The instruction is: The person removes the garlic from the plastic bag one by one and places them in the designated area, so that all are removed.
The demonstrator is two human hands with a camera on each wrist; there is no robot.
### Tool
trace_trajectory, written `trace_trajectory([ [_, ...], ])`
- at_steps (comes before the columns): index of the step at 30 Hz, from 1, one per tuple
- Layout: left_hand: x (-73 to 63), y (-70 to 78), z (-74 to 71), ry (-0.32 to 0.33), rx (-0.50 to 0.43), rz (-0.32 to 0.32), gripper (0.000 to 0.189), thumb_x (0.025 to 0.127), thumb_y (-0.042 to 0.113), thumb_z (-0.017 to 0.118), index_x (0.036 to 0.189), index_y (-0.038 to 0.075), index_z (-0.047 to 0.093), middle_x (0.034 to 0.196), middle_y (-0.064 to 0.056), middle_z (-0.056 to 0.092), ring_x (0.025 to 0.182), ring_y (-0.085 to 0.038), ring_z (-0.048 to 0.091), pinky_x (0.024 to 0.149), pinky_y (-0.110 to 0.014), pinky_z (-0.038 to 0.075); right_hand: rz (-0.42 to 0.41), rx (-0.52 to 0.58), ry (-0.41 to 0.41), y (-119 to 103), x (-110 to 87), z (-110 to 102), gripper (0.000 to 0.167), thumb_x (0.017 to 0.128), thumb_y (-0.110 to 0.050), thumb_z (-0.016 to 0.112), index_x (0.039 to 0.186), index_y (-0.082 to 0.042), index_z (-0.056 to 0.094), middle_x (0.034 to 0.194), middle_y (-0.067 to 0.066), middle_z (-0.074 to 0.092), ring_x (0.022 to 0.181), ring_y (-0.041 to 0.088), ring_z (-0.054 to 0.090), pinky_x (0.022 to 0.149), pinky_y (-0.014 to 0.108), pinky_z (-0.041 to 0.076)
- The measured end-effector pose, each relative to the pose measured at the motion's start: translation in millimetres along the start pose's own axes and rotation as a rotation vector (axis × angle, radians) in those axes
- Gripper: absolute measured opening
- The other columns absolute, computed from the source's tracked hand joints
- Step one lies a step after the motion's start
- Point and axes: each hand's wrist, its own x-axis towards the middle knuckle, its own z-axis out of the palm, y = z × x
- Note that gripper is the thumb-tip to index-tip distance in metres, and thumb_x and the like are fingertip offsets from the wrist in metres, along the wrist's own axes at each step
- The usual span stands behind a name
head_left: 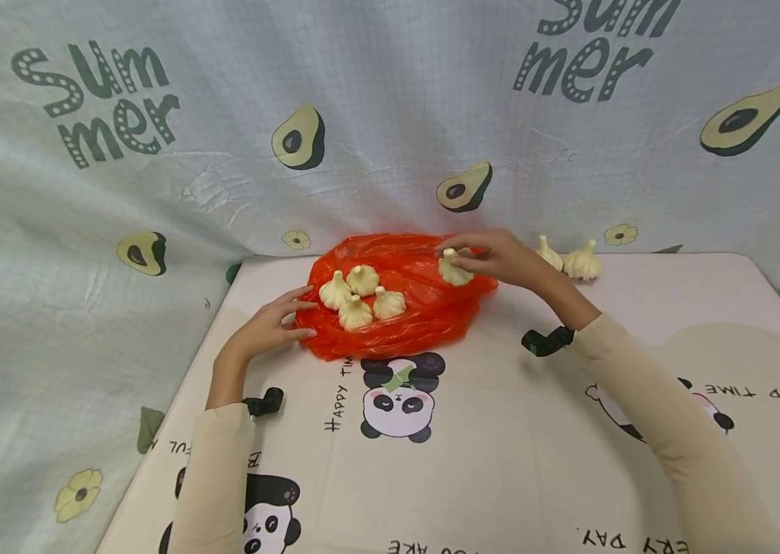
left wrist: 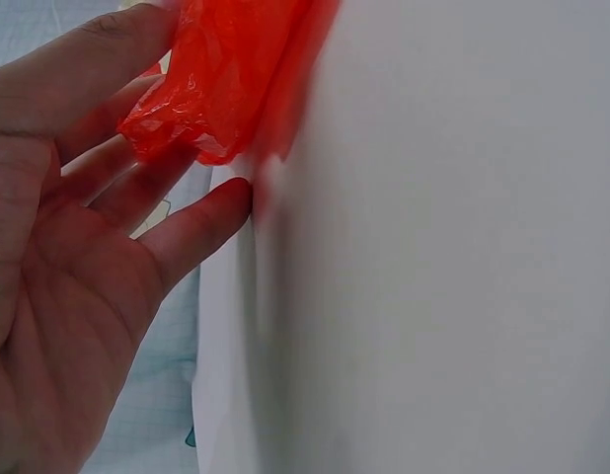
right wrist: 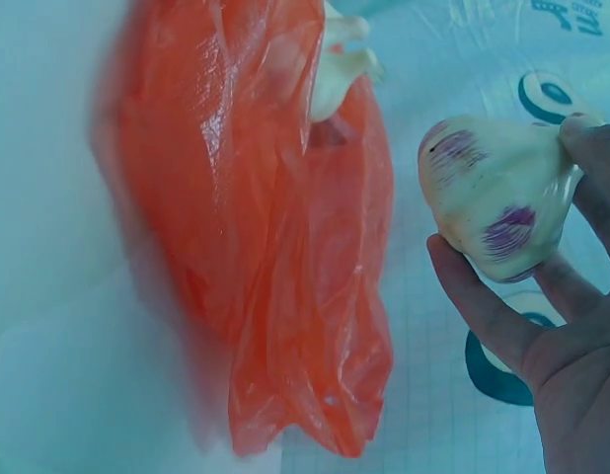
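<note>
A red plastic bag (head_left: pixel 425 308) lies spread on the table, with several garlic bulbs (head_left: pixel 355 311) grouped on its left part. My left hand (head_left: pixel 261 331) is at the bag's left edge, fingers spread and fairly straight. In the left wrist view, a fold of red film (left wrist: pixel 221 89) comes between the thumb and the fingers (left wrist: pixel 201 232), partly covering them. Over the right part of the bag, my right hand (head_left: pixel 494 258) pinches a garlic bulb (right wrist: pixel 502 197) between thumb and fingertips. Purple streaks mark that bulb, which is apart from the bag in the right wrist view.
Two more garlic bulbs (head_left: pixel 581 261) stand right of the bag near the table's back edge, one partly behind the right hand. A cloth printed with avocados (head_left: pixel 300 138) hangs behind and to the left. The tabletop (head_left: pixel 487 431) has panda prints.
</note>
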Motion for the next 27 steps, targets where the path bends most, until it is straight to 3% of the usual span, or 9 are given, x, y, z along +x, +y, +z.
trace_trajectory([
  [5, 1.3, 0.7, -1.0, -0.006, 0.003, 0.014, 0.055, 0.091, 0.023, 0.077, 0.139, 0.002, 0.060, 0.164, -0.012, 0.030, 0.150, -0.039, 0.026, 0.113, -0.062, 0.036, -0.009, -0.023, 0.019, -1.3, -11.8, -6.0, 0.028, 0.093, -0.009, 0.074, 0.121, -0.010, 0.074, 0.109, 0.003, 0.075, 0.087, 0.016, 0.064, 0.079, 0.028, 0.060],
  [10, 1.8, -0.6, -0.5, -0.009, 0.016, 0.030, 0.055, 0.091, 0.023, 0.077, 0.139, 0.001, 0.060, 0.164, -0.013, 0.030, 0.150, -0.040, 0.026, 0.114, -0.062, 0.035, 0.042, -0.006, 0.011, -5.0, -23.2, -11.1, 0.028, 0.094, -0.010, 0.073, 0.122, -0.012, 0.074, 0.111, 0.002, 0.075, 0.095, 0.014, 0.067, 0.087, 0.043, 0.060],
  [17, 0.1, 0.9, -1.1, -0.011, 0.023, 0.030, 0.054, 0.091, 0.022, 0.076, 0.138, 0.001, 0.060, 0.164, -0.014, 0.031, 0.149, -0.040, 0.027, 0.115, -0.062, 0.034, 0.087, -0.002, 0.006, -5.6, -35.1, -17.1, 0.028, 0.094, -0.010, 0.074, 0.122, -0.011, 0.074, 0.110, 0.003, 0.075, 0.095, 0.017, 0.068, 0.086, 0.044, 0.060],
  [27, -0.3, 0.9, -0.9, -0.011, 0.019, 0.032, 0.053, 0.091, 0.022, 0.076, 0.138, 0.001, 0.061, 0.164, -0.013, 0.031, 0.150, -0.039, 0.027, 0.114, -0.062, 0.035, 0.141, -0.001, 0.021, -5.7, -50.2, -25.3, 0.029, 0.094, -0.010, 0.073, 0.123, -0.010, 0.073, 0.117, 0.007, 0.074, 0.108, 0.023, 0.068, 0.087, 0.043, 0.060],
])
